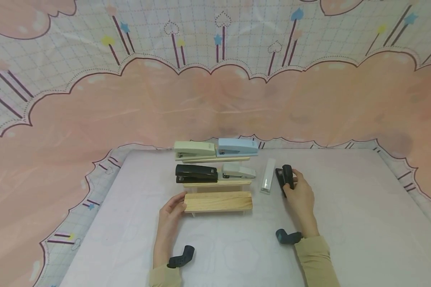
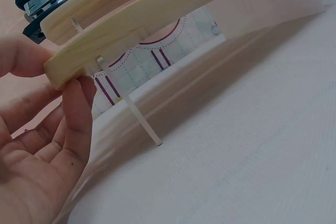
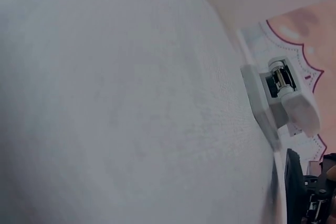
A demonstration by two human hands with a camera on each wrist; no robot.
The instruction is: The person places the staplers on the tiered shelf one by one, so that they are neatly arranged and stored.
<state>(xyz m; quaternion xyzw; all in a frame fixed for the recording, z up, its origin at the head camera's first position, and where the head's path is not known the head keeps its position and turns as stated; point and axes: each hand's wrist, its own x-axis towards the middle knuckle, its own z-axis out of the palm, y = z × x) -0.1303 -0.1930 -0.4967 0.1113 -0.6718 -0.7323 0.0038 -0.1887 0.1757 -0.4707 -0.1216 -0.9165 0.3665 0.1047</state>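
My left hand (image 1: 169, 217) pinches the left end of the front wooden board (image 1: 218, 201) of a stepped rack. In the left wrist view, the thumb lies on that board (image 2: 157, 19) and fingers curl beneath it, near a see-through leg (image 2: 134, 108). To the right of the rack, my right hand (image 1: 303, 199) grips a black stapler (image 1: 287, 175) at the table. Only part of this black stapler (image 3: 295, 192) and a bit of a finger show in the right wrist view. Beside it lies a white stapler (image 1: 268, 175), apart from the hand.
On the middle step sit another black stapler (image 1: 196, 174) and a small white stapler (image 1: 238, 171). The top step bears a pale green stapler (image 1: 194, 149) and a light blue stapler (image 1: 238, 146). A patterned cloth (image 1: 215, 99) hangs behind the white table (image 1: 362, 207).
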